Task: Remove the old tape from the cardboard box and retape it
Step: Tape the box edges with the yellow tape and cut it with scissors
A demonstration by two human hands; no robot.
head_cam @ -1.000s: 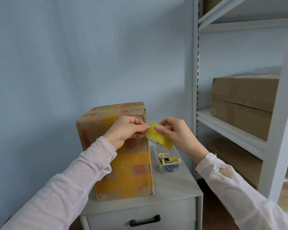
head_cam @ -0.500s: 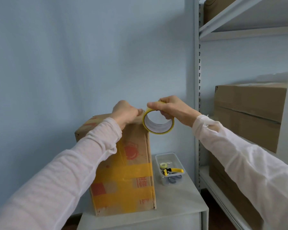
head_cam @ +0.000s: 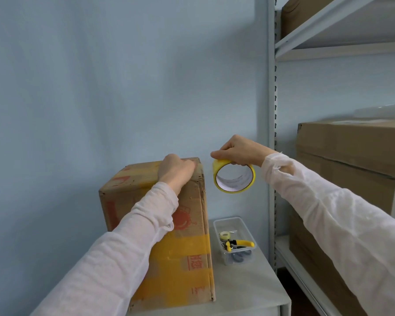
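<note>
Upright on the near left of a pale grey cabinet top (head_cam: 249,290): a tall brown cardboard box (head_cam: 193,201) patched with worn yellow tape. On its top, toward the far right edge, the left hand (head_cam: 175,171), fingers bent down against the cardboard; impossible to tell whether anything is pinned underneath. Just right of the box and apart from it, in the air, a yellow tape roll (head_cam: 234,184) with a white core, pinched at its upper band by the right hand (head_cam: 237,151). Box probably stiff at the edges, scuffed, likely light enough to tip under a pull, so best steadied from above. Roll light, rigid, slick outside; best gripped across the band. Further right, a clear plastic tub (head_cam: 226,218) of small tools.
</note>
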